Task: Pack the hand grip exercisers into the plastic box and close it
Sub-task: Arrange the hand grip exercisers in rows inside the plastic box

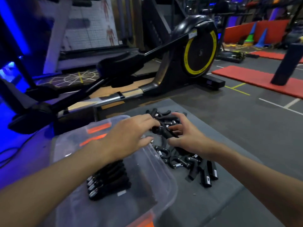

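Observation:
A clear plastic box (160,176) with orange latches sits low and left of centre on a grey mat. Several black hand grip exercisers (108,181) lie packed side by side inside it. A loose pile of black exercisers (188,161) lies on the mat right of the box. Above the pile, my left hand (129,135) and my right hand (186,135) meet on one black exerciser (165,131), fingers of both touching it. The view is blurred, so the exact grip is unclear.
The grey mat (229,185) carries everything. A black elliptical trainer (193,51) with a yellow-ringed wheel stands behind. Red floor mats (246,76) lie at the right, with a dark post standing on one. Blue-lit equipment fills the left side.

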`<state>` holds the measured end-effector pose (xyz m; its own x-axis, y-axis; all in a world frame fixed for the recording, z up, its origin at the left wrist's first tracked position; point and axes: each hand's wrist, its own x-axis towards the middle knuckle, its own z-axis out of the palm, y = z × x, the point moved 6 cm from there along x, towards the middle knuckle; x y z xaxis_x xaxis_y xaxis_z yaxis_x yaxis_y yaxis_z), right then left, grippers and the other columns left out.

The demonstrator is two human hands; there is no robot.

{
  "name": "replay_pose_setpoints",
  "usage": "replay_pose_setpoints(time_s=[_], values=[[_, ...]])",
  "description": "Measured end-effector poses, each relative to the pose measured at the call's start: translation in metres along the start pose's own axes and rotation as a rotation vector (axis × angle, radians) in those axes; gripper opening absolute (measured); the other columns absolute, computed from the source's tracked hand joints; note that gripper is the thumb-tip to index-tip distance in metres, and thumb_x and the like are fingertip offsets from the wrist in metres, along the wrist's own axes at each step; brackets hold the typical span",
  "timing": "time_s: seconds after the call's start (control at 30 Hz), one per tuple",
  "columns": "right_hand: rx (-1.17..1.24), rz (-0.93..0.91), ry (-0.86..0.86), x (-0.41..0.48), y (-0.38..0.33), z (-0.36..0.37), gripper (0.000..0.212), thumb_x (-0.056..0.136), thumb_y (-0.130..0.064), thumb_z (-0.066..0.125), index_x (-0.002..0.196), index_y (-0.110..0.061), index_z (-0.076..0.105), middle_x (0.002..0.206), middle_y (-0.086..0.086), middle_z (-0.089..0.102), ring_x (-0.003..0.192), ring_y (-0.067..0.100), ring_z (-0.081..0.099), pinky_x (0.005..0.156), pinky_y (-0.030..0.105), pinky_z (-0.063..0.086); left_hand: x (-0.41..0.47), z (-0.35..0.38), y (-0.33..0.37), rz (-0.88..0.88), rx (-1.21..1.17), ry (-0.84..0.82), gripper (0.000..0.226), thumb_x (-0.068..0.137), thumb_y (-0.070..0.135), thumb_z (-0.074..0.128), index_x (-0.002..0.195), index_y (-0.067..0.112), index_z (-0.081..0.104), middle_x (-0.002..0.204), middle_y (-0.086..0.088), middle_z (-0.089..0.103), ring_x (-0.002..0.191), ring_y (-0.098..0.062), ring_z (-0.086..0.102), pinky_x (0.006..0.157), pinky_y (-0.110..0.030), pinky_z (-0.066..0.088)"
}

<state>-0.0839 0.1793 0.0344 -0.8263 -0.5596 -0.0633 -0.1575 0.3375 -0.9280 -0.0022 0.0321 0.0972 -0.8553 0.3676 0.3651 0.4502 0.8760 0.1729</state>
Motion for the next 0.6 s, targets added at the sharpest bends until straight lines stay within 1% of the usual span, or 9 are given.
replay_pose_setpoints(time_s=[0.07, 0.17, 0.23, 0.3, 0.37, 0.43, 0.47, 0.53, 0.6], values=[[0.006, -0.013, -0.083, 0.002, -0.018, 0.027, 0.087, 0.065, -0.021, 0.077, 0.134, -0.048, 0.031, 0.118, 0.001, 0.061, 0.105, 0.020, 0.064, 0.084, 0.043, 0.058, -0.019, -0.016, -0.008, 0.009, 0.028, 0.012, 0.033, 0.085, 0.021, 0.069, 0.118, 0.021, 0.060, 0.110, 0.006, 0.059, 0.098, -0.012, 0.057, 0.080, -0.031, 0.047], [0.008, -0.036, -0.241, 0.003, -0.047, 0.066, 0.081, 0.080, -0.005, 0.070, 0.139, -0.041, 0.029, 0.112, 0.001, 0.063, 0.103, 0.028, 0.067, 0.087, 0.047, 0.055, -0.048, -0.037, -0.022, -0.011, 0.001, 0.018, 0.025, 0.086, 0.017, 0.070, 0.110, 0.021, 0.063, 0.104, 0.009, 0.056, 0.093, -0.009, 0.057, 0.079, -0.030, 0.048], [-0.015, -0.066, -0.323, 0.004, -0.064, 0.084, 0.075, 0.082, -0.008, 0.071, 0.139, -0.038, 0.031, 0.117, 0.004, 0.062, 0.105, 0.027, 0.067, 0.088, 0.047, 0.057, -0.071, -0.050, -0.033, -0.063, -0.037, 0.032, 0.021, 0.086, 0.016, 0.069, 0.106, 0.019, 0.063, 0.099, 0.012, 0.055, 0.089, -0.004, 0.055, 0.079, -0.024, 0.046], [-0.110, -0.135, -0.334, 0.008, -0.078, 0.095, 0.059, 0.083, -0.019, 0.073, 0.133, -0.032, 0.044, 0.119, 0.002, 0.060, 0.106, 0.019, 0.065, 0.090, 0.041, 0.056, -0.094, -0.058, -0.048, -0.151, -0.051, 0.049, 0.018, 0.085, 0.016, 0.071, 0.102, 0.017, 0.065, 0.092, 0.011, 0.057, 0.083, -0.003, 0.055, 0.076, -0.021, 0.046], [-0.254, -0.217, -0.333, 0.010, -0.087, 0.105, 0.034, 0.083, -0.029, 0.072, 0.115, -0.031, 0.061, 0.109, -0.002, 0.064, 0.100, 0.015, 0.065, 0.087, 0.038, 0.057, -0.116, -0.061, -0.062, -0.239, -0.043, 0.061, 0.018, 0.083, 0.017, 0.073, 0.099, 0.016, 0.067, 0.087, 0.010, 0.058, 0.078, -0.003, 0.055, 0.073, -0.021, 0.046], [-0.289, -0.268, -0.370, 0.007, -0.092, 0.116, 0.015, 0.084, -0.028, 0.072, 0.098, -0.029, 0.068, 0.094, -0.007, 0.069, 0.087, 0.017, 0.069, 0.080, 0.035, 0.058, -0.129, -0.059, -0.073, -0.308, -0.035, 0.068, 0.018, 0.081, 0.018, 0.075, 0.098, 0.016, 0.068, 0.086, 0.008, 0.061, 0.075, -0.004, 0.055, 0.072, -0.026, 0.048], [-0.296, -0.283, -0.382, 0.006, -0.092, 0.120, 0.011, 0.084, -0.024, 0.072, 0.094, -0.027, 0.070, 0.086, -0.008, 0.071, 0.082, 0.018, 0.069, 0.076, 0.032, 0.058, -0.132, -0.058, -0.077, -0.335, -0.036, 0.076, 0.017, 0.081, 0.019, 0.075, 0.097, 0.017, 0.069, 0.085, 0.008, 0.063, 0.074, -0.004, 0.055, 0.072, -0.027, 0.048], [-0.307, -0.307, -0.348, 0.004, -0.091, 0.123, 0.014, 0.083, -0.012, 0.072, 0.091, -0.024, 0.070, 0.079, -0.002, 0.072, 0.075, 0.024, 0.070, 0.070, 0.030, 0.055, -0.137, -0.056, -0.083, -0.384, -0.052, 0.102, 0.015, 0.080, 0.022, 0.076, 0.094, 0.019, 0.070, 0.080, 0.009, 0.064, 0.071, -0.002, 0.055, 0.068, -0.025, 0.047], [-0.261, -0.302, -0.263, 0.006, -0.089, 0.122, 0.017, 0.082, -0.008, 0.072, 0.091, -0.022, 0.068, 0.077, 0.007, 0.073, 0.074, 0.029, 0.070, 0.068, 0.035, 0.056, -0.143, -0.052, -0.087, -0.438, -0.091, 0.131, 0.012, 0.080, 0.023, 0.076, 0.090, 0.021, 0.070, 0.073, 0.011, 0.063, 0.068, -0.001, 0.057, 0.063, -0.018, 0.044]])
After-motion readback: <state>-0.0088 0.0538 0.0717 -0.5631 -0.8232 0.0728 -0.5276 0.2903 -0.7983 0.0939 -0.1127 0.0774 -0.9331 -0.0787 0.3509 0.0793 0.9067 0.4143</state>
